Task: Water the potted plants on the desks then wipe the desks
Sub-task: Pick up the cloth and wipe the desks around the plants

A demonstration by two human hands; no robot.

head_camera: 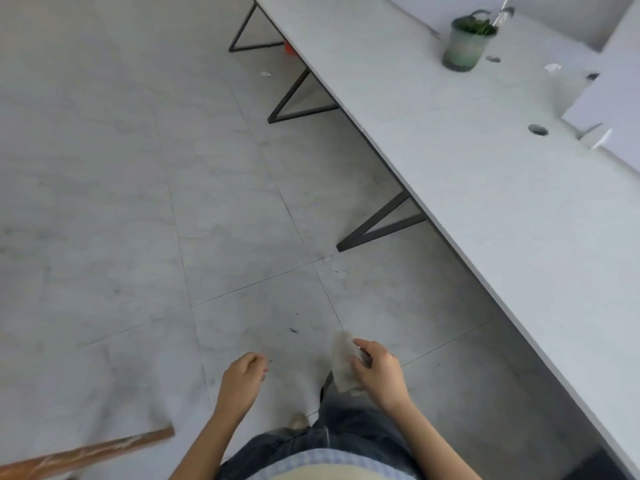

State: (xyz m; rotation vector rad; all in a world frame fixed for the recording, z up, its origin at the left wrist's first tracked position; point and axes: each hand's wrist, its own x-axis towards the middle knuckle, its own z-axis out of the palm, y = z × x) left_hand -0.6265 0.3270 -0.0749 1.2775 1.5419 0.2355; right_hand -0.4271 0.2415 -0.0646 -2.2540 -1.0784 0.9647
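One pale cloth (341, 358) is held low in front of the person, over the floor and clear of the desk; the right hand (379, 374) grips it with thumb and curled fingers, and the cloth hangs crumpled to that hand's left. Just across from it the left hand (242, 379) hangs with its fingers loosely curled and holds nothing. Below the hands show blue jeans (346, 434) and the tip of a shoe (298, 422). The long white desk (502, 202) runs up the right side, well apart from both hands, on dark triangular legs (377, 225). Far up the desk stands the plant (476, 27), green leaves in a frosted pot (464, 46), upright, with a few small pale scraps (552, 67) on the desktop beside it. Nearer along the desk is a round cable hole (538, 130), next to a white divider (620, 81) at the back edge. The floor (138, 168) is pale grey tile; a small white scrap (266, 73) lies on it near the far legs, and something red (289, 48) shows under the desk, too blurred to tell. At the lower left corner a brown wooden board (86, 455) juts in.
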